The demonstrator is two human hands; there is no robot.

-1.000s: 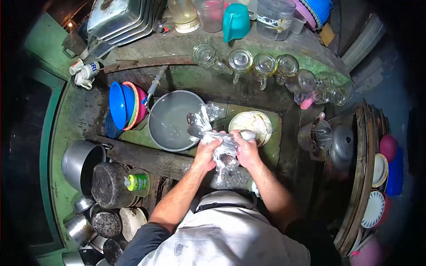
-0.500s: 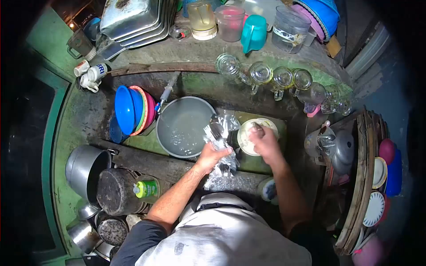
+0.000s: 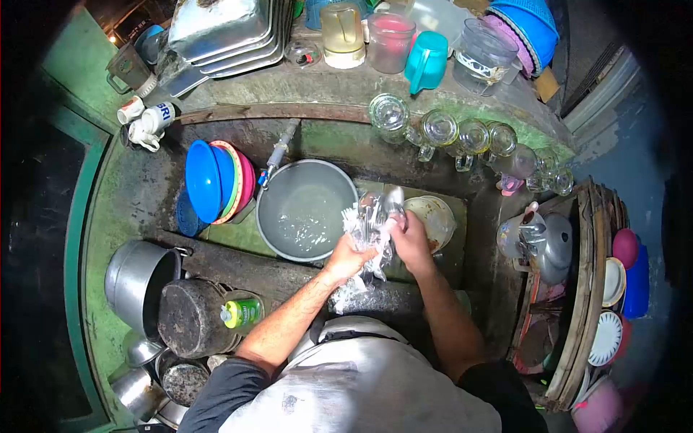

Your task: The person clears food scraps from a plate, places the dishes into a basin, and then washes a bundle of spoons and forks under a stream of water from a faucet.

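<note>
**Reader:** A person gathers cutlery [image 3: 372,216] between two bare hands. How does each grip stand?

**Photographer:** The left grip [image 3: 351,258] is wrapped around the lower part of the cutlery, a crinkled, glossy film [image 3: 349,222] bunched about it. The right grip [image 3: 408,237] appears to pinch a spoon [image 3: 394,197], whose bowl points up past the fingertips; its handle is hidden.

**Reader:** And around them?

**Photographer:** A basin [image 3: 271,185] of water sits beyond the left grip and to its left. A smeared plate [image 3: 440,216] lies just right of the right grip, partly covered by it. Nested bowls [image 3: 198,180] lean past the basin, farther left; a bottle [image 3: 243,312] stands well left of the left grip, nearer the body. Glass mugs [image 3: 439,128] line up beyond the right grip.

**Reader:** Where could trouble start?

**Photographer:** Most likely with a loose piece. The handles look slick and the film may slide, so a slackened left grip could spill the bunch, perhaps into the basin. A hurried tug by the right grip might drag neighbours out with the spoon, and a wide swing could knock the plate.
</note>
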